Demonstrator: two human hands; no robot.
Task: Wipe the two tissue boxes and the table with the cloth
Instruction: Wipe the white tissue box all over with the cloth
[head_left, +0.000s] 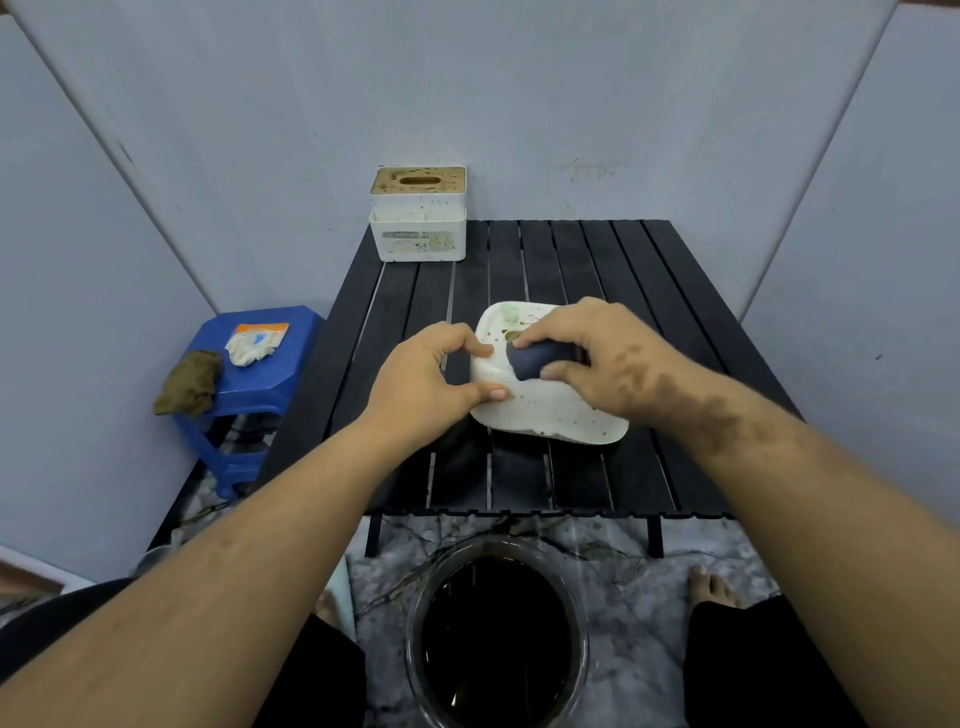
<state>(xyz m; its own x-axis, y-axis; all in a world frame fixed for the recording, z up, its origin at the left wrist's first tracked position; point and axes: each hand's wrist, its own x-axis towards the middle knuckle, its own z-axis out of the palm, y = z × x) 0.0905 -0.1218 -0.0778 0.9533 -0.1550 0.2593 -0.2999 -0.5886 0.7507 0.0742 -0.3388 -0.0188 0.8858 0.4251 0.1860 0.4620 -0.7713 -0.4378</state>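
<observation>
Right hand pinches the wadded dark cloth and presses it onto the near tissue box mid black slatted table. Left hand steadies that box — thumb and forefinger curled against its left edge. Second tissue box — speckled brown — sits at the table's far-left corner, well apart.

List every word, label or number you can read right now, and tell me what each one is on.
"TISSUE HOUSE", a hesitant reading of small blurred print: on the label of the far tissue box, front face.
The smaller print below it on that label: too blurred to read.
Orange and white packet on the blue stool: printing visible, but unreadable.
Near tissue box, under the cloth: no text visible.
</observation>
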